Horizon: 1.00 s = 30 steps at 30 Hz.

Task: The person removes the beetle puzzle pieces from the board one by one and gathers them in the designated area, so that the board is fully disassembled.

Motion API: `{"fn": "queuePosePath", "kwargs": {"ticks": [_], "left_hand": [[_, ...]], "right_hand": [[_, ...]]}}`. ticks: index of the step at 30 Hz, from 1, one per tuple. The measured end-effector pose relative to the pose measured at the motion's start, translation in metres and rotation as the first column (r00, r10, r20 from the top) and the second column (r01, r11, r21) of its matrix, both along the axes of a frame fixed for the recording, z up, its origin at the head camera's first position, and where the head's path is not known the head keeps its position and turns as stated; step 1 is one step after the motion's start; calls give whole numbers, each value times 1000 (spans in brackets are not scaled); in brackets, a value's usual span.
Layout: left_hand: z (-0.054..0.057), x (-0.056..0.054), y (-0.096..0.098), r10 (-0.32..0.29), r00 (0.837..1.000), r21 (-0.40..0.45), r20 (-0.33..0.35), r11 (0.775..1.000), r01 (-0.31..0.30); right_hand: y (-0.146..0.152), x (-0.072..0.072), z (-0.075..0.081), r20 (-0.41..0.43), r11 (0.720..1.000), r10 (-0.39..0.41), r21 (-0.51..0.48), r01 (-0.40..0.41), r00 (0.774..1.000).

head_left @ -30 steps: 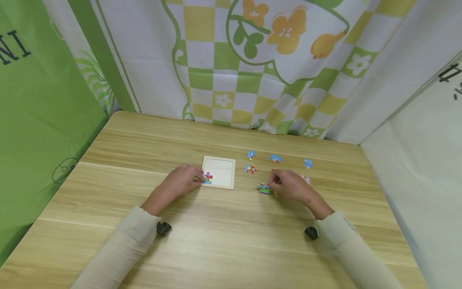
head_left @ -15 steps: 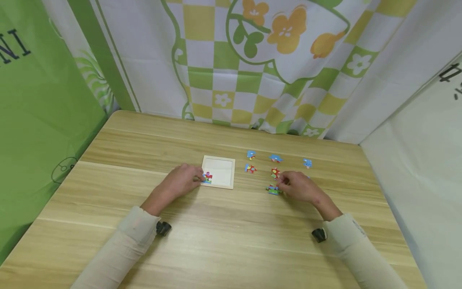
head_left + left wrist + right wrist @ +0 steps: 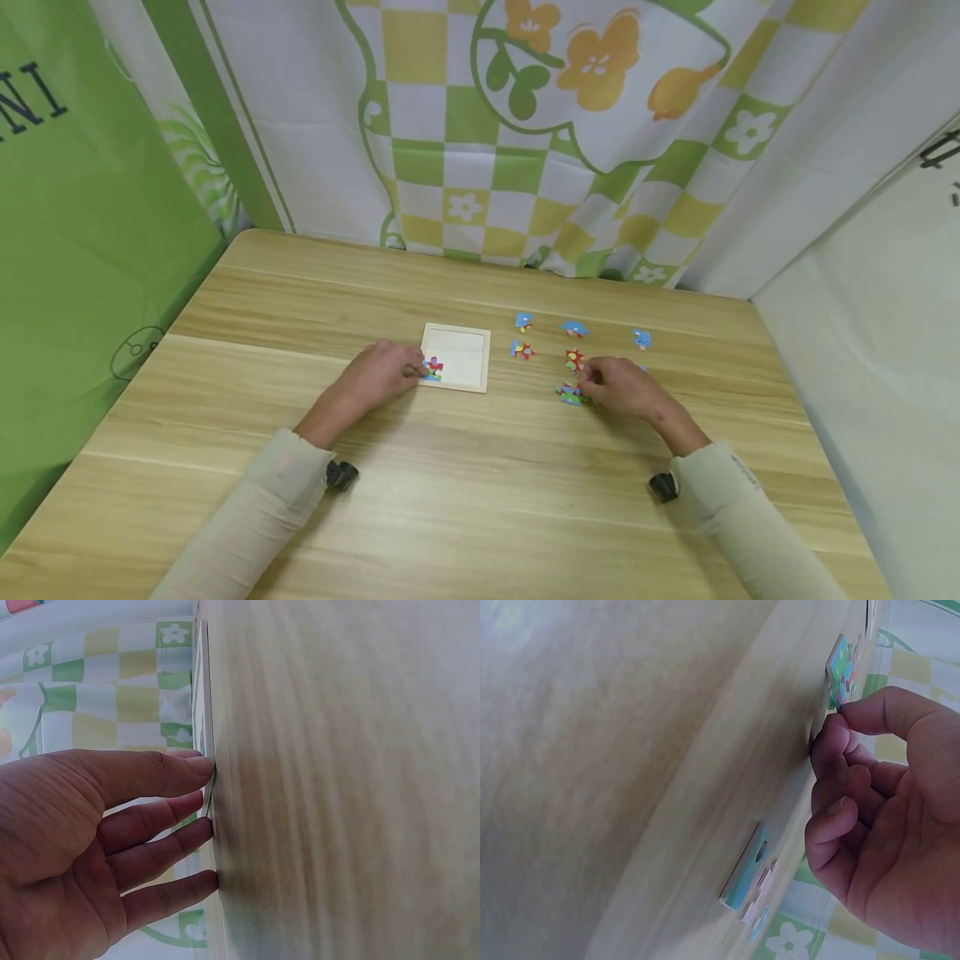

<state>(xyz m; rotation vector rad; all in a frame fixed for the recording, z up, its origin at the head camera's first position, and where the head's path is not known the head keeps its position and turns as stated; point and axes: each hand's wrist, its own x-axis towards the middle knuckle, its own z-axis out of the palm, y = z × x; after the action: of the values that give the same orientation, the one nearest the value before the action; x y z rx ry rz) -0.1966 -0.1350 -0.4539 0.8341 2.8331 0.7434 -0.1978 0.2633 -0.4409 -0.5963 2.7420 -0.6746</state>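
My left hand (image 3: 378, 372) is at the near left corner of a square wooden puzzle frame (image 3: 487, 358). Its thumb and index finger pinch a red, blue and green puzzle piece (image 3: 434, 367) lying in that corner. In the left wrist view the left hand (image 3: 97, 832) has its other fingertips against the tabletop, and the piece is mostly hidden. My right hand (image 3: 626, 387) pinches the edge of a green and blue puzzle piece (image 3: 571, 394) on the table. In the right wrist view the right hand (image 3: 885, 810) has its remaining fingers curled. A red puzzle piece (image 3: 574, 358) lies just beyond.
More loose pieces lie farther back: a blue corner piece (image 3: 523, 320), a blue and red one (image 3: 575, 328), another blue one (image 3: 641, 337) and a yellow-red one (image 3: 522, 349). Pieces beside the right hand, including a blue-green piece (image 3: 744, 870), are mostly hidden in the head view.
My right hand has slid right with the green and blue piece, baring the red piece and covering the pink one. The left hand has stayed at the frame's corner.
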Motion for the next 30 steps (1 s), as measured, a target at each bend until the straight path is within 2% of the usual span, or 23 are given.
{"fn": "queuePosePath", "kwargs": {"ticks": [13,19,24,30], "left_hand": [[-2,0,0,6,1000,14,-4,1000,-6],[0,0,0,38,999,21,1,999,-38],[0,0,1,60,998,17,11,998,-60],[-1,-1,2,85,996,0,36,996,-85]], "right_hand": [[0,0,-3,13,1000,-20,-17,20,1000],[-6,2,2,-20,999,-14,-50,13,1000],[-23,2,6,-78,998,8,-55,-12,997],[-58,3,7,-139,998,59,-24,-63,989]]}}
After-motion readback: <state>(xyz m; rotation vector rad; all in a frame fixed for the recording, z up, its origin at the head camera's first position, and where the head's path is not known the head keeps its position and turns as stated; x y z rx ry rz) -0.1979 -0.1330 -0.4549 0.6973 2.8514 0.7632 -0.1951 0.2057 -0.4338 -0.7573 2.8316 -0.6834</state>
